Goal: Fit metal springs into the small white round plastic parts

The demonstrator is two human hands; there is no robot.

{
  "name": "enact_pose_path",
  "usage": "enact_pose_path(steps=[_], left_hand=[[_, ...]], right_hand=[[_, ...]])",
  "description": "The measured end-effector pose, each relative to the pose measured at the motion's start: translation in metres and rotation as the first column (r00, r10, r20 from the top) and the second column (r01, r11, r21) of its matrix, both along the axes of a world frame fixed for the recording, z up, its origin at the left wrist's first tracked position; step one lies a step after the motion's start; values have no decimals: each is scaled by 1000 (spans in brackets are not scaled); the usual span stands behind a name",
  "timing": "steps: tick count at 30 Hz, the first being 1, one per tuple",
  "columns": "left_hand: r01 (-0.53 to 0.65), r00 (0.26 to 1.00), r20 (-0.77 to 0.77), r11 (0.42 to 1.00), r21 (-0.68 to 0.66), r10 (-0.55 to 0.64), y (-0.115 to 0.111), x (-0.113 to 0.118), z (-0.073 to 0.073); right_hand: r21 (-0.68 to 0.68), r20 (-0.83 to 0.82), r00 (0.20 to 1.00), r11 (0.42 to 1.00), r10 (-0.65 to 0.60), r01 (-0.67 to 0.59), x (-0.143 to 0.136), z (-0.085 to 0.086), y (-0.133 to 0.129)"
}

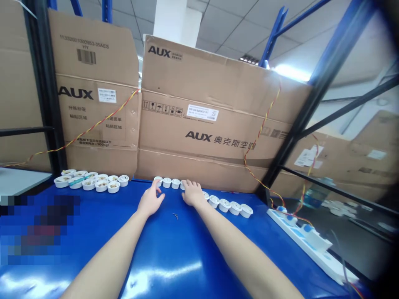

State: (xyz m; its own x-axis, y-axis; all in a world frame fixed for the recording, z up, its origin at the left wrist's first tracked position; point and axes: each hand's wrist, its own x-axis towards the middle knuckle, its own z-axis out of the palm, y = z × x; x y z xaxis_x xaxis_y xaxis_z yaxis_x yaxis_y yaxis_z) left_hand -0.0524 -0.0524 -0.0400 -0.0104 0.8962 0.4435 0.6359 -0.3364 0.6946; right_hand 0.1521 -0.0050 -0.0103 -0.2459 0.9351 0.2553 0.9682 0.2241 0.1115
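Observation:
A row of small white round cups (pixel 176 183) runs along the back of the blue table (pixel 174 257), bending toward the front at its right end. At the leftmost cup (pixel 158 181) is my left hand (pixel 151 200), its index finger up against the cup and its thumb apart. My right hand (pixel 192 193) reaches over the middle of the row with fingers spread, covering part of the cups there. Whether it grips one of them I cannot tell. Between my wrists lies a tiny thin branching metal-looking piece (pixel 176 216) on the table.
At the back left stands a cluster of white cups (pixel 101 185) with small contents. Tall cardboard panels (pixel 199 124) rise behind the table. On the right lies a white power strip (pixel 308 241) with plugs, beside a black rack post (pixel 282 137). Red-yellow twisted wires (pixel 246 160) hang down there.

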Motion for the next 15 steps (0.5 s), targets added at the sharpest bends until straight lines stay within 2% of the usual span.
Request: enact_pose_path(steps=[3, 5, 7, 9, 12, 14, 15], left_hand=[[4, 1000, 11, 1000, 1, -4, 0, 0, 0], [15, 1000, -1, 1000, 0, -15, 0, 1, 0], [39, 999, -29, 999, -3, -39, 0, 1, 0], [73, 996, -56, 997, 1, -73, -1, 2, -1], [126, 989, -83, 991, 33, -123, -2, 2, -2], [151, 984, -102, 988, 43, -146, -2, 2, -2], [157, 982, -109, 987, 40, -152, -3, 2, -2]], right_hand=[[1, 34, 999, 1000, 8, -8, -2, 3, 0], [9, 26, 1000, 1000, -3, 3, -2, 3, -8], [-1, -29, 999, 999, 46, -46, -1, 2, -20], [-6, -145, 970, 980, 194, -197, 3, 1, -33], [74, -339, 826, 888, 450, -453, 11, 4, -50], [74, -390, 756, 836, 526, -543, 16, 9, -57], [28, -400, 737, 811, 545, -584, 18, 11, -59]])
